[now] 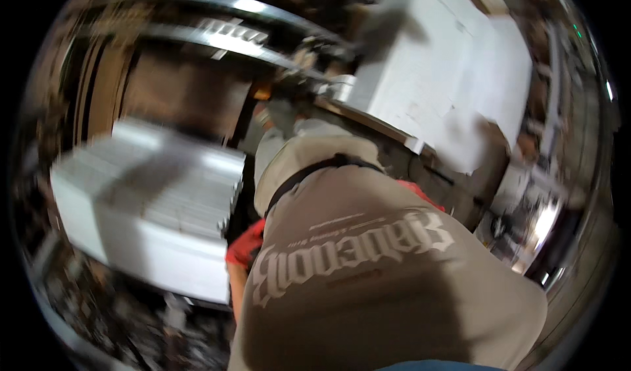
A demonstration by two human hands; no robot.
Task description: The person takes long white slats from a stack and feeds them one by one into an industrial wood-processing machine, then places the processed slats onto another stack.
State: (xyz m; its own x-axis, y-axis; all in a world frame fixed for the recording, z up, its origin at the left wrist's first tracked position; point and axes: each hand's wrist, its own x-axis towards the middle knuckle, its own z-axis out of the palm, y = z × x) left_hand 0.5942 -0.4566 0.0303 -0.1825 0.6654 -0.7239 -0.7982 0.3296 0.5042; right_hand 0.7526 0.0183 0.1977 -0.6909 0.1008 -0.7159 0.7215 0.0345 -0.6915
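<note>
My left hand (pixel 246 241), in a red glove, hangs beside my left hip, partly behind my shirt. It is nearest to a stack of white sheets or panels (pixel 164 259) on the left; I cannot tell whether it touches them. Of my right hand (pixel 420 192) only a strip of red glove shows past the right edge of the shirt. The fingers of both hands are hidden or smeared by motion, and nothing held is visible. My beige shirt (pixel 368 292) covers the middle of the view, with a dark belt (pixel 322 170) above it.
A large white block or stack (pixel 420 75) stands ahead on the right, above a brown board edge. Brown cardboard sheets (pixel 177 95) lean at the far left under metal rails (pixel 263 52). A shiny object (pixel 542 226) lies at right. Much is blurred.
</note>
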